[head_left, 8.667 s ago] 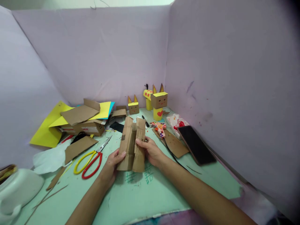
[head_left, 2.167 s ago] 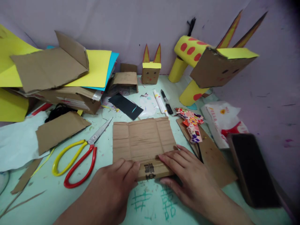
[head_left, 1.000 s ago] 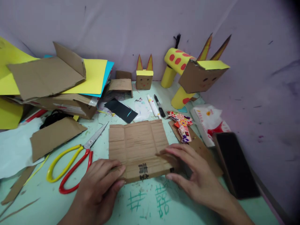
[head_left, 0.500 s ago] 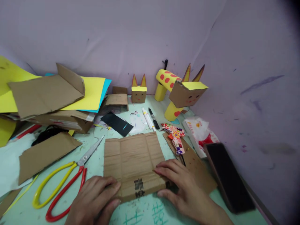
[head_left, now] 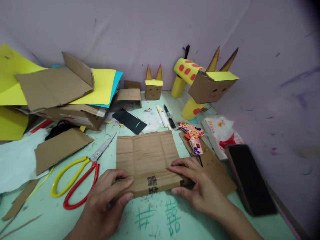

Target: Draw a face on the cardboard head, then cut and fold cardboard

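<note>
A creased brown cardboard sheet (head_left: 148,151) lies on the green tabletop, its near edge folded up along a crease and printed with dark characters. My left hand (head_left: 107,196) grips the near left corner, thumb in front and fingers on top. At the near right corner, my right hand (head_left: 196,183) pinches the fold the same way, covering part of the print. Scissors (head_left: 93,161) with one yellow and one red handle lie partly open beside my left hand. Right of the sheet, a flower-patterned glue gun (head_left: 192,135) rests on another cardboard piece (head_left: 212,170).
At the back stand a cardboard animal head (head_left: 153,90) and a yellow, red-spotted cardboard giraffe (head_left: 207,88). Markers (head_left: 163,116) and a black card strip (head_left: 129,121) lie ahead of the sheet. A phone (head_left: 251,180) and a tissue pack (head_left: 222,135) are at right; stacked cardboard (head_left: 55,88) fills the left.
The view has tilted down, so the tabletop things sit higher in the picture. Both hands keep hold of the cardboard; its near flap now stands up more steeply.
</note>
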`<state>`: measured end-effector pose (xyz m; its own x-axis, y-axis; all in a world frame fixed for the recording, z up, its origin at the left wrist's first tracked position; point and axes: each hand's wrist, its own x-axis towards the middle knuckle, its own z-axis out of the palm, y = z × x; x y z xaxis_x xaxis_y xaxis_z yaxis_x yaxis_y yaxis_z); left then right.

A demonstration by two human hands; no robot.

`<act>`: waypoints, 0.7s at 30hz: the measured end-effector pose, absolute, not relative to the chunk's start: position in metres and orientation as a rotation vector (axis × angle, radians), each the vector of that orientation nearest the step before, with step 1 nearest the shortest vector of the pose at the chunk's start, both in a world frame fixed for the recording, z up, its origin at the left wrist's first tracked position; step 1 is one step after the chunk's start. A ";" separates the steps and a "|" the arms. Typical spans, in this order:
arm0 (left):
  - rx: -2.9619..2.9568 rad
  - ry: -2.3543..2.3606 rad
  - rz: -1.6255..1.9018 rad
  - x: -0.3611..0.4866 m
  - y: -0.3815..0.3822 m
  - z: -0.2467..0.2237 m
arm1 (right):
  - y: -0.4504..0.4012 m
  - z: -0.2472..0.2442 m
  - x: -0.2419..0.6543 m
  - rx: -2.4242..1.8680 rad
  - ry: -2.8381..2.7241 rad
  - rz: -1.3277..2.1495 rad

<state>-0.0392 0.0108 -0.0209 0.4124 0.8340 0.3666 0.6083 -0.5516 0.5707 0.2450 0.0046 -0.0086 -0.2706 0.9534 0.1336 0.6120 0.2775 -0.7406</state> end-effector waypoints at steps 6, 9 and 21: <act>2.328 1.207 0.869 -0.040 0.012 -0.016 | 0.003 -0.009 0.245 -1.398 -1.963 0.759; 2.416 1.230 0.815 -0.038 0.011 -0.014 | 0.004 -0.009 0.246 -1.396 -1.971 0.767; 2.765 0.994 0.711 -0.015 0.008 -0.021 | -0.007 0.026 0.269 -1.441 -2.231 0.497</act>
<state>-0.0152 0.0080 -0.0212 0.6741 0.6273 0.3899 0.5717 -0.7774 0.2624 0.2691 -0.0067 0.0257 -0.3633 0.9171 0.1645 0.7608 0.3939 -0.5158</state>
